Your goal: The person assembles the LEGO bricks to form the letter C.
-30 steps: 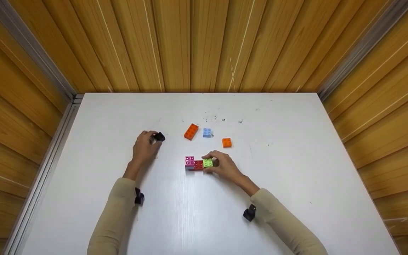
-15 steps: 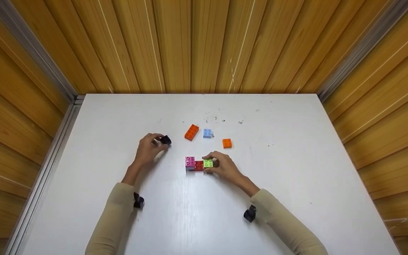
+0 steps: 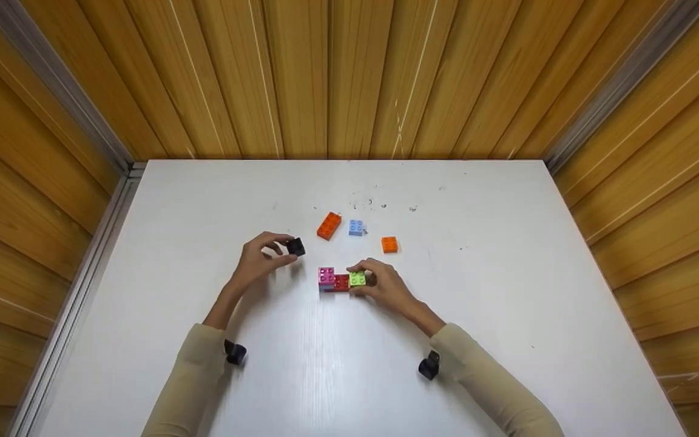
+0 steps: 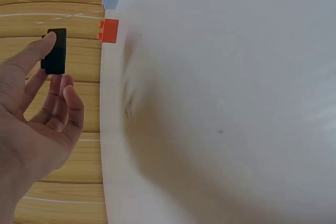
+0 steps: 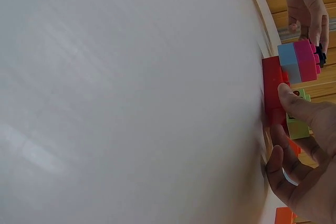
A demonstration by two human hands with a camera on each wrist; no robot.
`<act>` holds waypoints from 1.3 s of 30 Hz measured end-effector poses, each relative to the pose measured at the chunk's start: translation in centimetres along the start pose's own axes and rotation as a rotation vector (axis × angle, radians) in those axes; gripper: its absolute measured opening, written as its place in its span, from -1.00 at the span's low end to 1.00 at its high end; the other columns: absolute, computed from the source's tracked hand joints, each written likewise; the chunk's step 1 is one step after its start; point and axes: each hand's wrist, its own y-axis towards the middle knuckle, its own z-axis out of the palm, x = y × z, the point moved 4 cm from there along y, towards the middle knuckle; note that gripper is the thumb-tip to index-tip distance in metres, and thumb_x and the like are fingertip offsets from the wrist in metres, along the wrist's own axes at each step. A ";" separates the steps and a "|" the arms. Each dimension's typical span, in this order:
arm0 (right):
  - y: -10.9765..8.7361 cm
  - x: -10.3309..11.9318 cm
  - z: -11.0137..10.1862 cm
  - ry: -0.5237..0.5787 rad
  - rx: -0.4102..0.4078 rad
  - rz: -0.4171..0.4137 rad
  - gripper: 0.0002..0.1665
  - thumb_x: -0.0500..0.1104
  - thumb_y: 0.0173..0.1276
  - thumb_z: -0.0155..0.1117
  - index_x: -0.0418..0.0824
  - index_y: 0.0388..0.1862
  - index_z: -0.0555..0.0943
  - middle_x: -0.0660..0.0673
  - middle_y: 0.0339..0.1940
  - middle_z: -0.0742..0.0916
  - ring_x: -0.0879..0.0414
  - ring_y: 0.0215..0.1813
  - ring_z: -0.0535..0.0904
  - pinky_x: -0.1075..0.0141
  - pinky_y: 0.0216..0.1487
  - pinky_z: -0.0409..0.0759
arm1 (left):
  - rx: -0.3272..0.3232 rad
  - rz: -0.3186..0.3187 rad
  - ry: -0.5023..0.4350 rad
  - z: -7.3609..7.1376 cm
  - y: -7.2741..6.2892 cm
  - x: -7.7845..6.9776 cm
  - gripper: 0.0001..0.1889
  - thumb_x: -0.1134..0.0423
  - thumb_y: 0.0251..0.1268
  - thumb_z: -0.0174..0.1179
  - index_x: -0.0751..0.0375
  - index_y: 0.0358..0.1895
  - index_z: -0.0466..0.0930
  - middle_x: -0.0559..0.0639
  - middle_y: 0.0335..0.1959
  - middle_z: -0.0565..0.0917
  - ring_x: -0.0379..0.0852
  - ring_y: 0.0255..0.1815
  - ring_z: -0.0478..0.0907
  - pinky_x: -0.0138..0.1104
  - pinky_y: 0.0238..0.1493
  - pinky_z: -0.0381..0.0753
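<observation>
A small black toy brick (image 3: 296,246) is pinched between the thumb and fingers of my left hand (image 3: 257,261), raised off the table. The left wrist view shows the same black brick (image 4: 56,51) held side-on. My right hand (image 3: 386,285) grips a lime green brick (image 3: 357,278) at the right end of a small build. That build has a red brick (image 5: 272,85) as its base, seen in the right wrist view. On its other end a light blue brick (image 5: 289,64) carries a pink brick (image 5: 305,61). Red studs show between the two ends.
Behind the build, an orange-red long brick (image 3: 329,226), a light blue brick (image 3: 355,227) and an orange square brick (image 3: 389,244) lie apart on the white table (image 3: 483,291). Wood-patterned walls (image 3: 349,79) stand at the back and both sides.
My left hand has moved right and slightly toward me with the black brick, nearing the build and turning the brick a little. The right hand and the build have stayed in place.
</observation>
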 end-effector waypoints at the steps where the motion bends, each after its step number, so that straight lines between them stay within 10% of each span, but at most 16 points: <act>1: 0.0 0.0 0.0 -0.001 0.001 0.002 -0.55 -0.18 0.21 0.55 -0.19 0.09 0.70 -0.10 -0.04 0.77 0.20 -0.22 0.47 0.45 -0.17 0.47 | 0.017 0.003 0.010 0.1 -0.1 -0.3 -0.56 0.30 0.15 0.51 0.20 0.13 0.72 0.21 0.04 0.69 0.13 -0.08 0.63 -0.42 -0.20 0.58; 22: 0.5 0.3 -0.2 -0.028 -0.017 -0.051 -0.53 -0.19 0.18 0.57 -0.21 0.08 0.70 -0.15 -0.07 0.77 0.18 -0.23 0.47 0.43 -0.17 0.45 | 0.210 0.120 0.032 3.3 -1.4 -2.1 -0.57 0.43 0.19 0.44 0.39 0.15 0.67 0.34 0.01 0.72 0.29 -0.13 0.65 -0.41 -0.29 0.56; 32: 0.1 -0.1 -0.1 -0.014 -0.008 -0.024 -0.54 -0.22 0.18 0.57 -0.22 0.08 0.70 -0.14 -0.09 0.76 0.21 -0.25 0.49 0.47 -0.19 0.50 | 0.265 0.135 0.052 3.5 -2.6 -6.1 -0.61 0.46 0.21 0.41 0.46 0.12 0.66 0.37 -0.01 0.72 0.26 -0.20 0.67 -0.41 -0.30 0.56; 39: 0.1 0.0 -0.1 -0.008 -0.018 -0.048 -0.52 -0.22 0.16 0.58 -0.27 0.07 0.70 -0.16 -0.14 0.76 0.22 -0.27 0.46 0.48 -0.21 0.47 | 0.259 0.169 0.057 4.3 -2.1 -3.4 -0.61 0.33 0.23 0.45 0.28 0.13 0.71 0.22 0.01 0.76 0.09 -0.23 0.69 -0.39 -0.29 0.62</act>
